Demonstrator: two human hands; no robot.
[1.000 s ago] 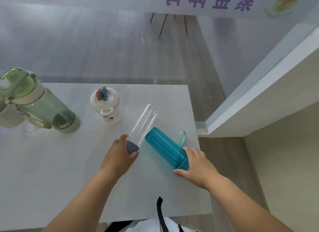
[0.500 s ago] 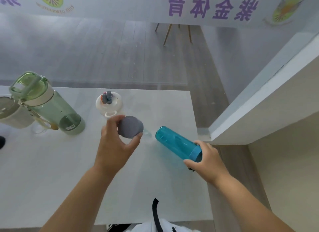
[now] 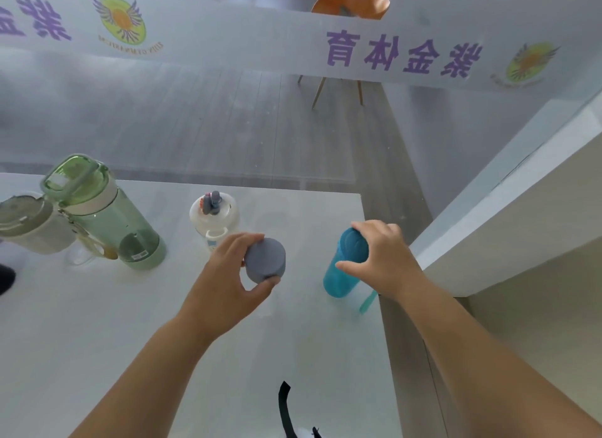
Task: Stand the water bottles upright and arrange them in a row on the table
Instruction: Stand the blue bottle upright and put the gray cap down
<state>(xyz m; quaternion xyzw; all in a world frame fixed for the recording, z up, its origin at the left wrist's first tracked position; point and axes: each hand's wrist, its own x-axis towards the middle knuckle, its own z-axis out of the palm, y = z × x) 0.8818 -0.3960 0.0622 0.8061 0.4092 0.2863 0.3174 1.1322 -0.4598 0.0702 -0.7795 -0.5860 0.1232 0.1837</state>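
White tabletop (image 3: 97, 323) fills the lower left of the frame, with grey plank floor beyond its far edge and a lettered banner across the top. At centre, my left hand (image 3: 228, 284) is closed around the grey cap (image 3: 265, 263) of the clear bottle, thumb below and fingers (image 3: 241, 242) curled over the top; the clear body is hidden beneath cap and hand, so its long axis appears to point almost straight up at me. At centre right, my right hand (image 3: 379, 258) grips the lid end of the teal bottle (image 3: 340, 274), which stands near-upright, its base just beside the tabletop's right edge and its teal strap (image 3: 368, 302) hanging over that edge. Toward the upper left stand a small white bottle (image 3: 213, 220), just beyond my left hand, then a green bottle (image 3: 107, 219) and a pale cup-like bottle (image 3: 31, 224) touching it. I judge the row runs along those three, so both held bottles want to go up and left; the left hand is nearer the gap beside the white bottle. Open room lies in the lower left; the risk sits at the right edge, where the teal base has little margin.
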